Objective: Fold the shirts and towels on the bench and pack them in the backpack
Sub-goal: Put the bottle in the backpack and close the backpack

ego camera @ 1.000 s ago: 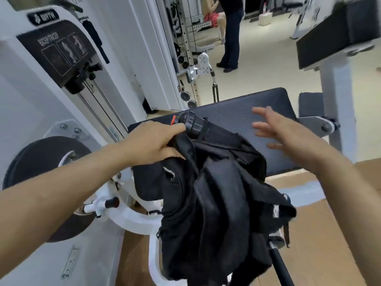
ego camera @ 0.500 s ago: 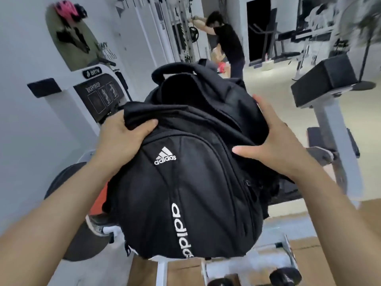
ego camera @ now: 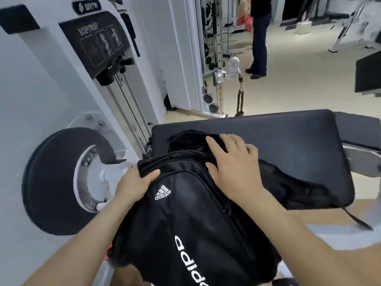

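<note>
Black backpack now down on bench — left hand clamps it, right hand flat, fingers apart.

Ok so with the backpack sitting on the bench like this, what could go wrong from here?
Much of the backpack seems to overhang the near edge of the bench, so it may slide off if the left hand lets go of its top corner. The right hand lies flat on the top, which could squash the opening shut. A loose strap dangles off the bench and might snag.

Black padded bench; black backpack lying on it.
</note>
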`<state>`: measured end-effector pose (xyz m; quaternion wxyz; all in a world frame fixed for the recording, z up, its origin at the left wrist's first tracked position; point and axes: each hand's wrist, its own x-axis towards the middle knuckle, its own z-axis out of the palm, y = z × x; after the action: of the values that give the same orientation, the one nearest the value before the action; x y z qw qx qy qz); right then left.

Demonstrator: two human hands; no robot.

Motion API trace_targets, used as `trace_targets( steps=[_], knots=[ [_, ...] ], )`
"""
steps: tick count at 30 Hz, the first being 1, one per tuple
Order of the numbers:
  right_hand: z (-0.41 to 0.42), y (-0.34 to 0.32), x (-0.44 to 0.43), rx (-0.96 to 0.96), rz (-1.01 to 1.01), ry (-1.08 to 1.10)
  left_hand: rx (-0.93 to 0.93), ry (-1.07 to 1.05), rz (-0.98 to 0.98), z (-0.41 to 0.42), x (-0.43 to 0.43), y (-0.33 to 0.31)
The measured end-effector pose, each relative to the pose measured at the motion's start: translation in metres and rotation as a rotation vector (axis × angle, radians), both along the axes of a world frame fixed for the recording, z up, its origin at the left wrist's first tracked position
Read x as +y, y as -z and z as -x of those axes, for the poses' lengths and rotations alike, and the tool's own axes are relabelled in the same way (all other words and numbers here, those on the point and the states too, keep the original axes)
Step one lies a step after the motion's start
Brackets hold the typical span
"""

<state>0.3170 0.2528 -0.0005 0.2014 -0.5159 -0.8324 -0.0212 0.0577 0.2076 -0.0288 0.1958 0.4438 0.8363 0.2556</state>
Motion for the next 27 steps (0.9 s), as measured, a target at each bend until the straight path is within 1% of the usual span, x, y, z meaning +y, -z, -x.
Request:
trace_targets(
  steps=[1, 2, 4, 5, 6, 10, 12, 14, 17, 19, 21, 23, 25, 27],
  knots=[
    [-0.011, -0.002, -0.008, 0.019, 0.023, 0.019, 0.033, 0.004, -0.008, 0.000, 0.005, 0.000],
    [-0.025, -0.003, -0.013, 0.004, 0.098, 0.057, 0.052, -0.001, -0.023, 0.001, 0.011, -0.001],
    [-0.054, -0.005, -0.021, -0.066, 0.392, 0.119, 0.063, -0.018, -0.063, 0.000, 0.019, -0.002],
    [-0.064, -0.006, -0.022, -0.071, 0.490, 0.137, 0.062, -0.026, -0.076, -0.001, 0.024, -0.001],
    [-0.069, -0.005, -0.022, -0.034, 0.531, 0.139, 0.051, -0.034, -0.080, -0.001, 0.028, -0.001],
    [-0.062, -0.001, -0.006, 0.190, 0.504, 0.080, 0.092, -0.024, -0.095, -0.005, 0.036, -0.008],
    [-0.061, -0.002, -0.002, 0.338, 0.506, 0.081, 0.116, -0.018, -0.142, -0.008, 0.033, -0.022],
    [-0.062, -0.006, -0.010, 0.423, 0.473, 0.063, 0.118, 0.012, -0.188, -0.006, 0.022, -0.035],
    [-0.058, -0.023, -0.041, 0.389, 0.400, -0.034, 0.090, 0.058, -0.168, 0.001, -0.010, -0.047],
    [-0.056, -0.047, -0.060, 0.351, 0.377, -0.069, 0.038, 0.074, -0.150, 0.006, -0.028, -0.061],
    [-0.058, -0.078, -0.072, 0.316, 0.395, -0.062, -0.026, 0.109, -0.150, 0.007, -0.041, -0.087],
    [-0.065, -0.106, -0.070, 0.302, 0.469, -0.072, -0.096, 0.142, -0.113, 0.008, -0.046, -0.117],
    [-0.072, -0.121, -0.062, 0.386, 0.566, -0.083, -0.109, 0.178, -0.034, 0.009, -0.044, -0.140],
    [-0.075, -0.107, -0.046, 0.475, 0.596, -0.060, -0.012, 0.196, 0.014, 0.010, -0.034, -0.139]
  ],
)
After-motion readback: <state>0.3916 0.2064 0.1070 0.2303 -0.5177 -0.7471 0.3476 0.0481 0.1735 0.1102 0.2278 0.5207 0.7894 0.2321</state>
